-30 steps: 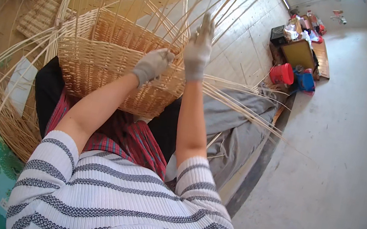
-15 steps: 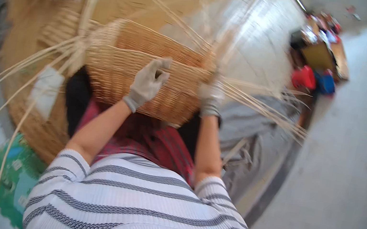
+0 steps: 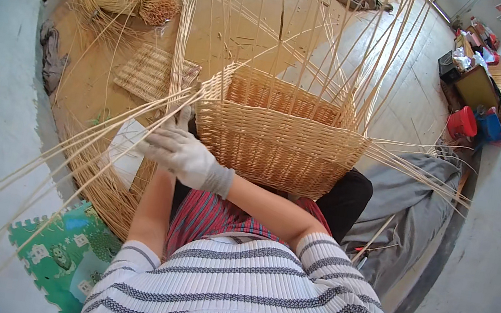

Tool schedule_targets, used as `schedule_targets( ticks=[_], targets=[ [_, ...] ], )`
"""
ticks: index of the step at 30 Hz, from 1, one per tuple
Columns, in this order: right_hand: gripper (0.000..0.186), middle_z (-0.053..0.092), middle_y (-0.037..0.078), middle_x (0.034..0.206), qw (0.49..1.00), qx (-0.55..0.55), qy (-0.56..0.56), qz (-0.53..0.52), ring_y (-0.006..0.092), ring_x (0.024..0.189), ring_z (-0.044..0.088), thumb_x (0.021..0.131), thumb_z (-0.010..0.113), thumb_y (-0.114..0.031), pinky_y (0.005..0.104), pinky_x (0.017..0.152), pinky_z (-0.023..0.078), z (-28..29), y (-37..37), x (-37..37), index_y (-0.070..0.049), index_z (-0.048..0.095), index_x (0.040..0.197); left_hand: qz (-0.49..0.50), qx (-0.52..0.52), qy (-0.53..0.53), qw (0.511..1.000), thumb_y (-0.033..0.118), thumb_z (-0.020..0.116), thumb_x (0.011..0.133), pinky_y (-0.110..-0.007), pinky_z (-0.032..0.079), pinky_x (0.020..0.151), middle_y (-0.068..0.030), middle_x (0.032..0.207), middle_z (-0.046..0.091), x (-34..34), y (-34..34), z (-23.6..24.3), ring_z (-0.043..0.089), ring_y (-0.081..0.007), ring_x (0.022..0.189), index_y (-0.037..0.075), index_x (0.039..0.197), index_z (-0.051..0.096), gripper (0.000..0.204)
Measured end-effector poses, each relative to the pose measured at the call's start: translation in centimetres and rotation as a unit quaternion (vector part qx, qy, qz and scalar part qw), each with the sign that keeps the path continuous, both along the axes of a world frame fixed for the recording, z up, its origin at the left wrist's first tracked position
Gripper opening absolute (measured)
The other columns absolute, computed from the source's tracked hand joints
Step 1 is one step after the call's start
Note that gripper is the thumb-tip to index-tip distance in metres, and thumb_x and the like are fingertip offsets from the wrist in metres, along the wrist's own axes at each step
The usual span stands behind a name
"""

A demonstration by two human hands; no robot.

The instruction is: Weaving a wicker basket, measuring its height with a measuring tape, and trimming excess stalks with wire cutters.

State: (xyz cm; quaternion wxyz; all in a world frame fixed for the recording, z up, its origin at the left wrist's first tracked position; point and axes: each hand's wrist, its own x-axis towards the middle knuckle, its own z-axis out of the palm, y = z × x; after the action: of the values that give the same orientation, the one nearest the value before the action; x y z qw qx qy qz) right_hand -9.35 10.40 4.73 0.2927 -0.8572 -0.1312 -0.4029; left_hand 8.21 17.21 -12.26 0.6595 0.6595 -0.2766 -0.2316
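A rectangular wicker basket [image 3: 278, 151] rests at my lap, with tall upright rods [image 3: 313, 41] rising from its walls. From its left corner a bundle of long loose rods [image 3: 91, 136] fans out to the lower left. My right hand [image 3: 187, 158], in a pale glove with a grey cuff, reaches across to that corner. Its fingers are stretched out and apart against the loose rods. Behind it, my left hand [image 3: 183, 117] is beside the corner, mostly covered by the right hand, so its grip is hidden.
More loose rods [image 3: 416, 174] stick out from the basket's right corner over a grey cloth [image 3: 404, 205]. To the left lie a woven panel [image 3: 148, 73], rod bundles [image 3: 102, 188] and a green foam mat [image 3: 65, 255]. Red [image 3: 463, 122] and blue [image 3: 489, 123] containers stand at far right.
My right hand has left the basket's right end and crossed to the left corner. My left hand has moved off the front wall to that corner. The view has shifted, and upright rods now show clearly.
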Motion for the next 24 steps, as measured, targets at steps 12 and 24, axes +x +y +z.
schedule_targets(
  ticks=[12, 24],
  targets=[
    [0.013, 0.067, 0.004, 0.080, 0.968, -0.078, 0.056, 0.230, 0.0246, 0.074, 0.067, 0.084, 0.064, -0.015, 0.0385, 0.062, 0.055, 0.8, -1.7, 2.0, -0.020, 0.074, 0.090, -0.002, 0.033, -0.091, 0.995, 0.018, 0.071, 0.092, -0.031, 0.053, 0.065, -0.0042, 0.094, 0.069, -3.6, 0.1, 9.5, 0.065, -0.0172, 0.073, 0.007, 0.126, 0.065, 0.036],
    [0.038, 0.067, 0.008, 0.104, 0.850, 0.487, -0.195, -0.058, 0.0220, 0.093, 0.068, 0.100, 0.041, 0.002, 0.0377, 0.088, 0.054, 0.7, -14.6, 0.0, -0.015, 0.047, 0.132, 0.060, -0.099, 0.112, 0.987, 0.025, 0.063, 0.101, -0.026, 0.056, 0.064, -0.0062, 0.089, 0.068, -5.5, -0.9, 10.0, 0.064, -0.0133, 0.068, 0.005, 0.108, 0.062, 0.021]
  ],
)
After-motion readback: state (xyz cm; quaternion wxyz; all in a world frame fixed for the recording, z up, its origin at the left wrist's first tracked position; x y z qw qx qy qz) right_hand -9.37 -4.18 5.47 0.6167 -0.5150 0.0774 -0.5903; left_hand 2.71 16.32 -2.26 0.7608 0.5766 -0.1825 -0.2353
